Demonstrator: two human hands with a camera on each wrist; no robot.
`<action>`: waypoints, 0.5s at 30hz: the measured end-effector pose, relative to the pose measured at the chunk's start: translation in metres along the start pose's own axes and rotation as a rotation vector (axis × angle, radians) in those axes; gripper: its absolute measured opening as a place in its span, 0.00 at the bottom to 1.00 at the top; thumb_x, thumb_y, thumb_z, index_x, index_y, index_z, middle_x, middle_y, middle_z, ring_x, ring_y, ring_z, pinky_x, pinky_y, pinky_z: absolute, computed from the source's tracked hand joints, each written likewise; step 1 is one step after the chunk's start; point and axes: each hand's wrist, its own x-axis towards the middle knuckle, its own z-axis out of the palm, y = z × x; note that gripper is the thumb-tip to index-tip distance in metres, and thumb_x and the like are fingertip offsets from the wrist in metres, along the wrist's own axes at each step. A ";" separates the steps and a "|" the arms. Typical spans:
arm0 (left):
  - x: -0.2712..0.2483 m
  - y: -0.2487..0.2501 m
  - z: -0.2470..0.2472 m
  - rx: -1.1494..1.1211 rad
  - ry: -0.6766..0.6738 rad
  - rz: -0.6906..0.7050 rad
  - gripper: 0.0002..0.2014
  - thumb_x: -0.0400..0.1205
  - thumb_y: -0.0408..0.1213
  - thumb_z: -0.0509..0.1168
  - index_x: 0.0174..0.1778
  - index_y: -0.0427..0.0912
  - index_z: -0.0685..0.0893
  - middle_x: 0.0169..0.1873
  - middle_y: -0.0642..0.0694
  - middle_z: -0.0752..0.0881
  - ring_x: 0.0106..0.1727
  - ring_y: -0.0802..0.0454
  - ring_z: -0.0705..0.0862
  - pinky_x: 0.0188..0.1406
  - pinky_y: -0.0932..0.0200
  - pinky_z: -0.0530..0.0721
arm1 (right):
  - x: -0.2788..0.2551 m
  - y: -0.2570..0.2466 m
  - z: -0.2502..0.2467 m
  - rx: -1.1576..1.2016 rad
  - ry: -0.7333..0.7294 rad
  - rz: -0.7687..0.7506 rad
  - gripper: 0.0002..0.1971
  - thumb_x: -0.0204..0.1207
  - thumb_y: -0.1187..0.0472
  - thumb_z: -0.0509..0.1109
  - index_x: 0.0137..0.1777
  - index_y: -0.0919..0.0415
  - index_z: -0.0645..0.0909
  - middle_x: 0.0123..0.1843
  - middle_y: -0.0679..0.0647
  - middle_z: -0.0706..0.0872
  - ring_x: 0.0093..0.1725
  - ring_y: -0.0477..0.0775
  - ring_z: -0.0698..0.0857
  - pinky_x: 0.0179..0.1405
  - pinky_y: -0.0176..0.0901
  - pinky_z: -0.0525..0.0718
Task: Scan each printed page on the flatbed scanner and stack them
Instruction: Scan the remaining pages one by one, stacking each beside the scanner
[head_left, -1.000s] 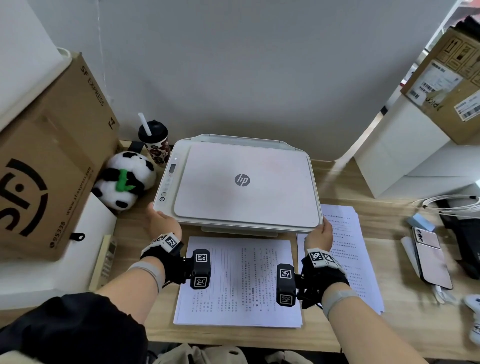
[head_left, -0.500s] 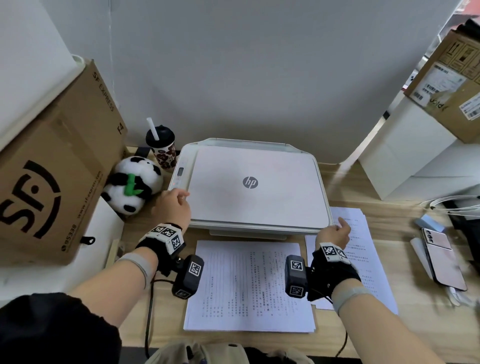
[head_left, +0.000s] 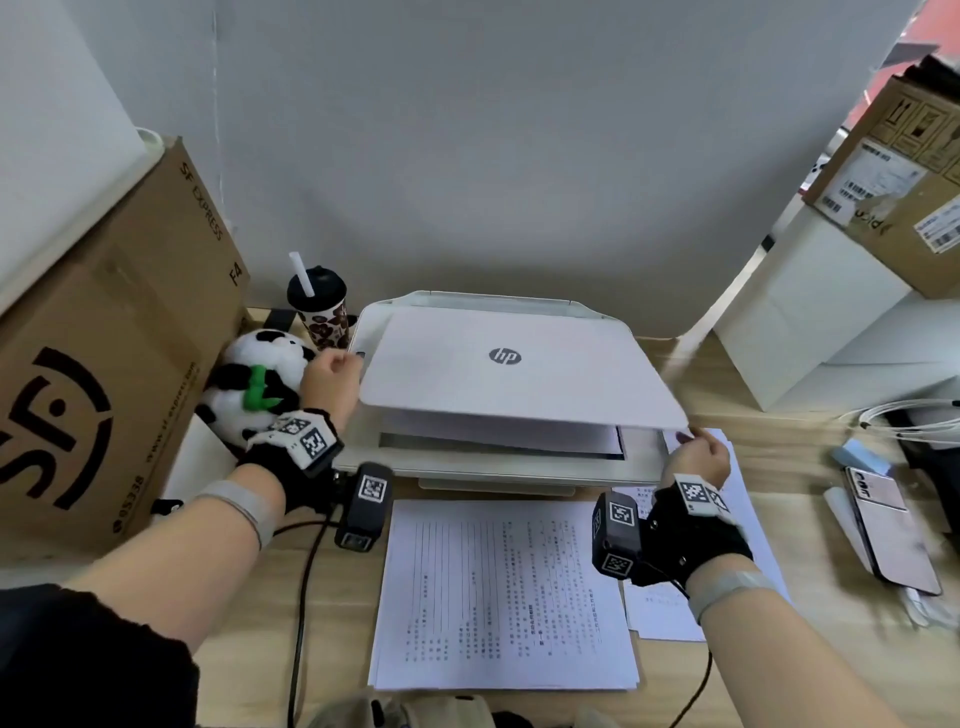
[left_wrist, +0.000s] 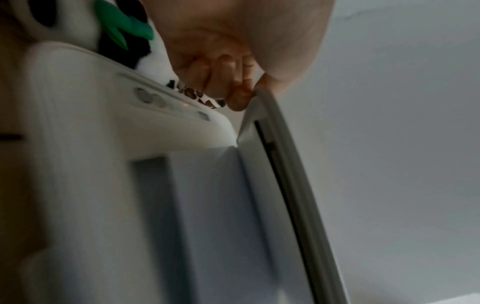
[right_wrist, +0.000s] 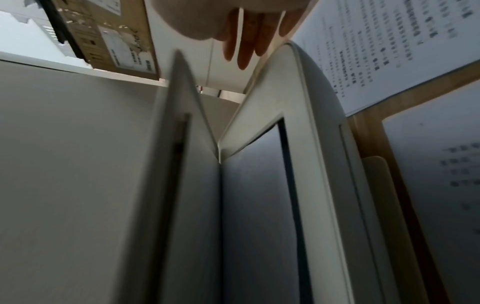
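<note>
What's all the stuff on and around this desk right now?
Scanner: one, white, desk centre, lid part raised.
Printed pages: one stack in front of scanner, another at its right.
Panda toy: one, black and white, left of scanner.
Cup: one, dark lid, white straw, behind panda.
Cardboard boxes: one at left, one upper right.
Phone: one, pinkish, far right.
Left hand: grips lid's left edge.
Right hand: at lid's right front corner.
</note>
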 end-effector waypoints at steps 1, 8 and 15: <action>0.005 0.010 0.000 -0.123 0.027 -0.005 0.07 0.80 0.34 0.60 0.38 0.40 0.80 0.34 0.42 0.80 0.37 0.45 0.77 0.33 0.59 0.76 | -0.001 -0.006 0.002 0.011 0.001 -0.022 0.15 0.78 0.68 0.52 0.51 0.55 0.79 0.36 0.49 0.83 0.45 0.51 0.78 0.42 0.36 0.74; 0.031 0.090 0.010 -0.667 0.132 0.017 0.14 0.81 0.31 0.54 0.30 0.41 0.78 0.13 0.52 0.80 0.15 0.59 0.76 0.13 0.70 0.68 | -0.007 -0.015 0.032 -0.162 -0.317 -0.170 0.14 0.80 0.69 0.55 0.54 0.65 0.83 0.39 0.55 0.85 0.42 0.55 0.84 0.43 0.40 0.79; 0.060 0.132 0.039 -0.586 0.108 0.204 0.13 0.80 0.25 0.53 0.49 0.42 0.81 0.30 0.51 0.79 0.32 0.55 0.75 0.29 0.72 0.72 | -0.015 -0.010 0.052 -0.950 -0.394 -0.371 0.22 0.73 0.46 0.70 0.66 0.51 0.81 0.67 0.55 0.81 0.69 0.61 0.74 0.68 0.54 0.73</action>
